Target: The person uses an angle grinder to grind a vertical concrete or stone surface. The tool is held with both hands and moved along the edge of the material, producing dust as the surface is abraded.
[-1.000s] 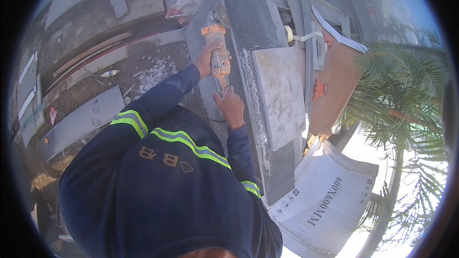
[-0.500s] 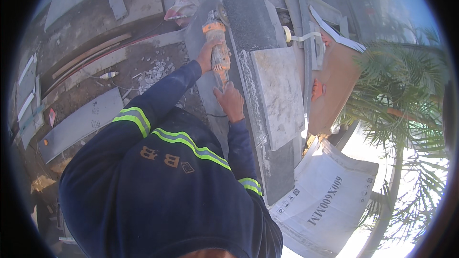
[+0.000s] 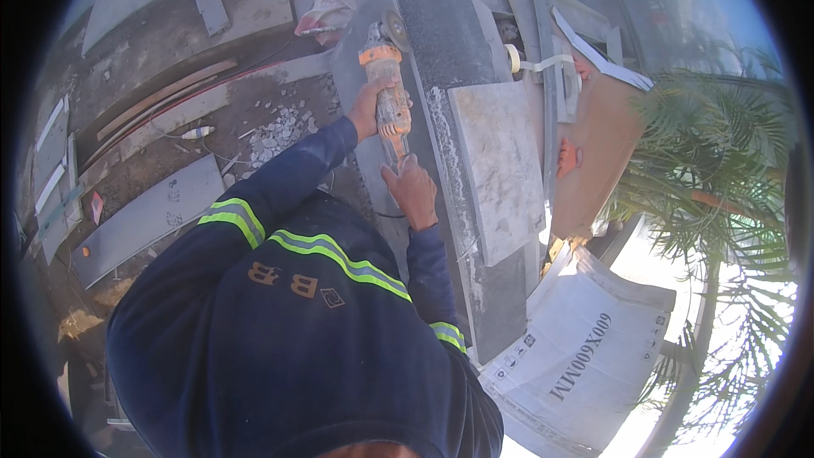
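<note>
An orange, dust-coated angle grinder point(image 3: 386, 68) lies lengthwise in my grip, its disc point(image 3: 393, 30) at the left edge of a long dark grey stone slab point(image 3: 424, 8). My left hand point(image 3: 368, 108) is closed round the grinder body. Lower down, my right hand point(image 3: 414, 191) grips the rear handle, and a dark cord loops beneath it. Pale dust streaks run along the slab. A light, dusty stone tile point(image 3: 496, 174) rests on its right side. Whether the disc touches stone I cannot tell.
Rubble point(image 3: 280, 131), a white plug point(image 3: 197, 132) on a cord and loose boards point(image 3: 148, 220) lie left. A crumpled sack point(image 3: 326, 8) is ahead. To the right are a tape roll point(image 3: 513, 59), brown board point(image 3: 598, 153), printed white cardboard point(image 3: 577, 348) and palm fronds point(image 3: 695, 161).
Both hands and the grinder have shifted a few pixels down and right since half a second ago, as has much of the scene. The grip is unchanged.
</note>
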Demonstrator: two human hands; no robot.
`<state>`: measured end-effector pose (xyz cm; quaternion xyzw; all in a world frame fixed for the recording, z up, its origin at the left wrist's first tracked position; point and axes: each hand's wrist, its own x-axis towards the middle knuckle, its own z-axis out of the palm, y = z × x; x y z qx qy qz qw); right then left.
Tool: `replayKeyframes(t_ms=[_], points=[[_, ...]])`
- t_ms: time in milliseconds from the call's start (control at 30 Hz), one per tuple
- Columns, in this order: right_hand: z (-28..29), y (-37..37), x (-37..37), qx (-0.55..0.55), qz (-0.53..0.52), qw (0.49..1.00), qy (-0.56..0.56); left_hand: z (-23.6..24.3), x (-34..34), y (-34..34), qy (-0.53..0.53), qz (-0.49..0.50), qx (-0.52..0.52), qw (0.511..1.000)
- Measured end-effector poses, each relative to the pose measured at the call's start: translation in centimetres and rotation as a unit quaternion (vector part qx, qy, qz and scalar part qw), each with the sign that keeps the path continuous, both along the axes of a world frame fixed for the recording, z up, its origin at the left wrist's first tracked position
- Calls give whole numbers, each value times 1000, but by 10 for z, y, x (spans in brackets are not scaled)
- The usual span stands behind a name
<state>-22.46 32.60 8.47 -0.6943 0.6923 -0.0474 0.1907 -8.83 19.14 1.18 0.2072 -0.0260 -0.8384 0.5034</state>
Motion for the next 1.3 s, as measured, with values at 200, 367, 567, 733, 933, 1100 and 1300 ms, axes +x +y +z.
replayKeyframes(t_ms=[200,367,567,733,933,1100,1300], points=[[-2,-5,-1,6,-4,1000,7,-2,-1,-4,4,1,-8,1000],[-4,-13,-1,13,-12,1000,-9,-7,-3,-12,2,6,-11,1000],[-10,-16,-2,-16,0,1000,4,-11,-4,-20,13,8,-8,1000],[-1,-12,2,12,-19,1000,-5,-7,-2,-15,0,2,-3,1000],[0,3,-1,-3,-11,1000,-6,-4,-2,0,2,4,-6,1000],[-3,6,-3,-7,-2,1000,8,5,-2,5,0,4,3,1000],[3,2,-1,18,-17,1000,4,-3,-3,0,-1,-4,1,1000]])
